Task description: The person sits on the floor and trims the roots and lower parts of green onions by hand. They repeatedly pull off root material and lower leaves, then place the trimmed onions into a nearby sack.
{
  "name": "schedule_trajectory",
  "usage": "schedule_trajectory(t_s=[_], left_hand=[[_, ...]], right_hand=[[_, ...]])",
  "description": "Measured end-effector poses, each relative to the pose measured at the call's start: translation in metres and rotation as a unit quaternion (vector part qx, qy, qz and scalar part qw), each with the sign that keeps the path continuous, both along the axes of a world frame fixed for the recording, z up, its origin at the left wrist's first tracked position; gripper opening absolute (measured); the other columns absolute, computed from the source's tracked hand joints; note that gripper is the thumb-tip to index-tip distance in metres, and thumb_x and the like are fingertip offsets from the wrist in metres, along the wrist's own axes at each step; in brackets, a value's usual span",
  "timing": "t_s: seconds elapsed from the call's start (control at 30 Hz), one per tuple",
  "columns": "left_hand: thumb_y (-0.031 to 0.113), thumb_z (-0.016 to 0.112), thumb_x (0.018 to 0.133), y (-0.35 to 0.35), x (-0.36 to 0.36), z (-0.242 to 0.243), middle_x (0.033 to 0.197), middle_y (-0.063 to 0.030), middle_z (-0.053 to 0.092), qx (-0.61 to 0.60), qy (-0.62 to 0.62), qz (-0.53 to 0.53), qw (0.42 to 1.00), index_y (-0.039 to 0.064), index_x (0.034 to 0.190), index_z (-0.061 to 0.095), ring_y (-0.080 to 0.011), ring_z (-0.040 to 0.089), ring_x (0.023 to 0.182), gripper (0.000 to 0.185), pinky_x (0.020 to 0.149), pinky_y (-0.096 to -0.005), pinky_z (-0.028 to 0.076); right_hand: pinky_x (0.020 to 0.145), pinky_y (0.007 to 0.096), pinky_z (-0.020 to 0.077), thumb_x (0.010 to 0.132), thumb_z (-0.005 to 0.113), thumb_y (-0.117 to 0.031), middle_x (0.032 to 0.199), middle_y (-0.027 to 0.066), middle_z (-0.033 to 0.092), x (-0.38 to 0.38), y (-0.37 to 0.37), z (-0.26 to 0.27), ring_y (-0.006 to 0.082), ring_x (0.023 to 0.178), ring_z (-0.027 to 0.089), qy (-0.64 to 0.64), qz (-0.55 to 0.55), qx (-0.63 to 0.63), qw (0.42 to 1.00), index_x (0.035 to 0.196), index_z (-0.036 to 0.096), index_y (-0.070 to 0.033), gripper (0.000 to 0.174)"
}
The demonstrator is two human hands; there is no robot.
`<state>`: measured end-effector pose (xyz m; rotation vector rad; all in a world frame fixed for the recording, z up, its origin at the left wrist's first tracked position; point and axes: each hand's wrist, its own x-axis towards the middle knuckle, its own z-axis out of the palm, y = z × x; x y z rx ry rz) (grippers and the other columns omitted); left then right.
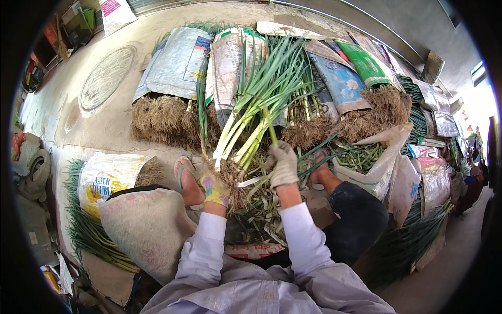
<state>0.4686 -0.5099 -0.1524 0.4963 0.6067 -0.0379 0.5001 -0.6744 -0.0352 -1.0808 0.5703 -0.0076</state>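
Observation:
My right hand [283, 165], in an off-white work glove, is closed around a green onion leaf [269, 125] that stands up out of the fist. A flat white strip [251, 181] reaches leftward from beside this hand. My left hand [214, 191], in a yellow patterned glove, is at the root end of a loose bunch of large green onions [257, 117]. Blur and the brown roots [235, 188] hide its fingertips, so its grip cannot be made out. The bunch's pale stems point toward me, and its green tops spread over the covered bundles beyond.
Sack-covered onion bundles [172, 66] line the floor ahead, roots toward me. An open white sack [361, 172] of leaf trimmings stands at the right, and another wrapped bundle [113, 180] lies left. Leaf scraps [262, 219] litter the floor between my feet. A person [472, 180] is at the far right.

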Motion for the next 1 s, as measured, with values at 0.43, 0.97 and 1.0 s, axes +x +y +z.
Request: schedule_trajectory(t_s=[0.43, 0.97, 1.0], left_hand=[[0.055, 0.036, 0.098, -0.014, -0.008, -0.01, 0.125, -0.0143, 0.061, -0.062, -0.044, -0.001, 0.997, 0.01, 0.132, 0.053, -0.0333, 0.063, 0.108, 0.059, 0.088, -0.0502, 0.055], [0.053, 0.035, 0.097, -0.021, -0.003, -0.005, 0.12, -0.0149, 0.063, -0.043, -0.057, 0.04, 0.997, 0.005, 0.128, 0.055, -0.0309, 0.066, 0.097, 0.06, 0.084, -0.0491, 0.056], [0.053, 0.035, 0.097, -0.02, -0.005, -0.003, 0.121, -0.0149, 0.062, -0.038, -0.055, 0.042, 0.997, 0.005, 0.128, 0.055, -0.0309, 0.066, 0.097, 0.06, 0.085, -0.0491, 0.056]], right_hand=[[0.047, 0.0317, 0.0383, 0.082, 0.075, -0.024, 0.063, 0.0017, 0.055, 0.132, -0.031, -0.064, 0.0141, 0.048, 0.046, 0.067, 0.011, -0.177, 0.982, 0.094, 0.062, -0.002, 0.029], [0.067, 0.0306, 0.0532, 0.09, 0.064, -0.016, 0.085, 0.0066, 0.066, -0.052, 0.02, -0.003, 0.0152, 0.074, 0.061, -0.02, 0.264, -0.25, 0.931, 0.098, 0.061, -0.002, 0.016], [0.064, 0.0343, 0.053, 0.088, 0.066, -0.019, 0.082, 0.0084, 0.067, -0.069, 0.024, 0.006, 0.0163, 0.069, 0.061, -0.008, 0.332, -0.29, 0.898, 0.098, 0.062, -0.002, 0.019]])
